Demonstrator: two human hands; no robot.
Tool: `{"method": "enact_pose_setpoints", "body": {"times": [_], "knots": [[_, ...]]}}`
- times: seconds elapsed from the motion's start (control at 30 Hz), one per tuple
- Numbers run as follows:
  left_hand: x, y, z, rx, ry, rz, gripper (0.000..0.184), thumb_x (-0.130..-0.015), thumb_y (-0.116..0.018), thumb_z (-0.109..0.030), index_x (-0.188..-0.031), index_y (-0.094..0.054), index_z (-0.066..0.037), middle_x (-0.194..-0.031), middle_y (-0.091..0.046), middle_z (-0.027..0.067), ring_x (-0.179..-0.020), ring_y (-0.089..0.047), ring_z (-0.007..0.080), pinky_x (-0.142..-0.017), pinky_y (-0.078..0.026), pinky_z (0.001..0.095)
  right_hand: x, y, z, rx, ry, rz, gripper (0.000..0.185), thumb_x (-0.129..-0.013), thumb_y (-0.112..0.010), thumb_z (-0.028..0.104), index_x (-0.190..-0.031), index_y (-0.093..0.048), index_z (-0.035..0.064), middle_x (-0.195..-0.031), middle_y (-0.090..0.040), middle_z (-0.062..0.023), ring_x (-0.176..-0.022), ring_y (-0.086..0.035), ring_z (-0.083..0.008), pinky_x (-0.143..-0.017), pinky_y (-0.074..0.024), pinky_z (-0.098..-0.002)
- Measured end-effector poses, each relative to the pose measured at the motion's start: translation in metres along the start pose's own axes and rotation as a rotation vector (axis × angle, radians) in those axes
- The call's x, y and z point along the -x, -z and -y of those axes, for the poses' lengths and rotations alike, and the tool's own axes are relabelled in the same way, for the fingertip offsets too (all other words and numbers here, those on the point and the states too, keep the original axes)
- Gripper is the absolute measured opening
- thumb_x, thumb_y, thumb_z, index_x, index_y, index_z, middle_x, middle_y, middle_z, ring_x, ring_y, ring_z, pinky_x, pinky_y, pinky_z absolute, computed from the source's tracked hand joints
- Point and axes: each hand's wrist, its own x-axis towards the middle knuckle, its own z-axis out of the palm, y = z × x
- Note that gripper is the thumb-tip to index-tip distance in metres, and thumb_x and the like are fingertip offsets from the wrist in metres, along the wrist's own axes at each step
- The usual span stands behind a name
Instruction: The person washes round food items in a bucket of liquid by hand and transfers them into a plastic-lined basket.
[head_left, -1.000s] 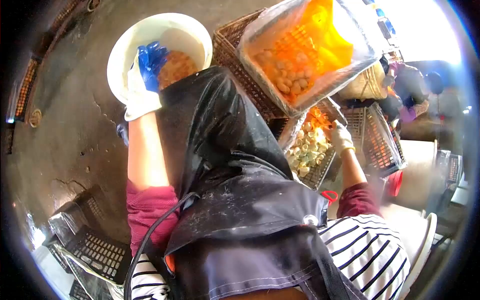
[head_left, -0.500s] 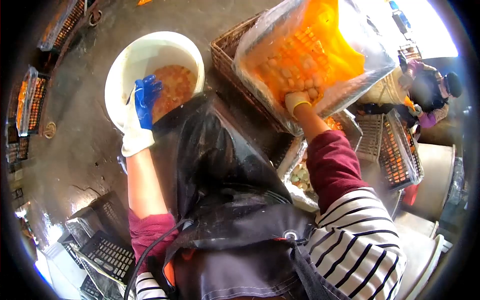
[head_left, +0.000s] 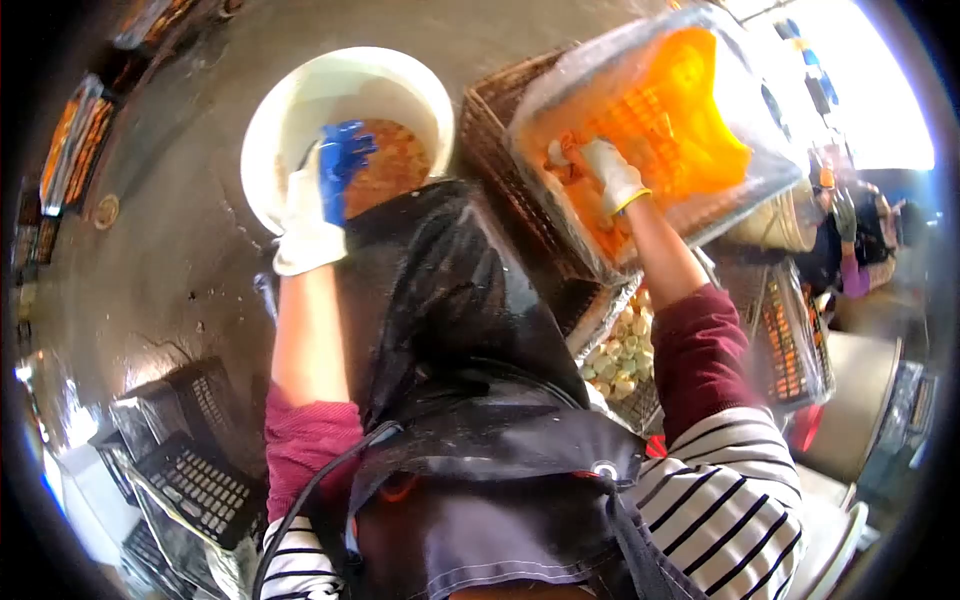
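Far-left bucket (head_left: 330,98), far-right crate (head_left: 745,206)

Left hand (head_left: 322,200) crosses the bucket's near rim; right hand (head_left: 610,175) reaches inside the crate, forearm (head_left: 668,248) over its near edge. Finger grip: cannot tell, either hand. Floor (head_left: 170,265) left of the bucket gives open room; its surface shines.

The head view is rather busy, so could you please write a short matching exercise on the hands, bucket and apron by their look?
Column one
1. Left hand
2. Right hand
3. Bucket
4. Apron

Column two
A. black
B. gloved in white, with a yellow edge at the wrist
C. gloved in white and blue
D. off-white, with a round rim

Pairs: 1-C, 2-B, 3-D, 4-A
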Motion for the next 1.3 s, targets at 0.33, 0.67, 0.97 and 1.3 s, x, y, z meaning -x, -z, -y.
{"method": "enact_pose_setpoints", "body": {"times": [0.33,0.67,0.97,1.3], "knots": [[0.006,-0.004,-0.006,-0.032,0.042,-0.045,0.031,-0.090,-0.053,-0.022,-0.110,-0.058,0.001,-0.097,-0.062,0.0091,-0.087,-0.059,0.0154,-0.072,-0.049,0.0283,-0.079,-0.087,0.202,0.082,0.656,0.017,0.021,-0.085,-0.052,0.024,-0.093,-0.060,0.0061,-0.086,-0.061,-0.0062,-0.074,-0.055,-0.0158,-0.067,-0.0435,-0.0281],[0.011,-0.008,-0.039,0.102,-0.016,-0.366,0.019,-0.086,-0.054,-0.018,-0.087,-0.065,-0.003,-0.074,-0.060,0.0067,-0.065,-0.058,0.0172,-0.060,-0.047,0.0276,-0.129,-0.140,0.203,-0.069,0.738,-0.239,0.021,-0.090,-0.046,0.018,-0.100,-0.059,0.0052,-0.092,-0.062,-0.0086,-0.087,-0.058,-0.0193,-0.082,-0.0449,-0.0296],[0.006,0.002,-0.032,0.634,0.053,-0.322,0.021,-0.085,-0.053,-0.018,-0.093,-0.061,-0.001,-0.079,-0.062,0.0111,-0.069,-0.059,0.0214,-0.062,-0.050,0.0307,-0.088,-0.113,0.235,-0.728,0.488,0.315,0.030,-0.088,-0.057,0.018,-0.114,-0.055,0.0040,-0.097,-0.059,-0.0070,-0.077,-0.060,-0.0169,-0.063,-0.0483,-0.0279],[0.005,0.010,-0.028,0.614,0.034,-0.115,0.023,-0.085,-0.054,-0.020,-0.097,-0.059,-0.002,-0.080,-0.060,0.0072,-0.070,-0.058,0.0185,-0.064,-0.048,0.0281,-0.121,-0.128,0.219,-0.269,0.591,0.086,0.028,-0.088,-0.054,0.020,-0.110,-0.058,0.0025,-0.108,-0.060,-0.0074,-0.098,-0.054,-0.0162,-0.084,-0.0447,-0.0282]]}}
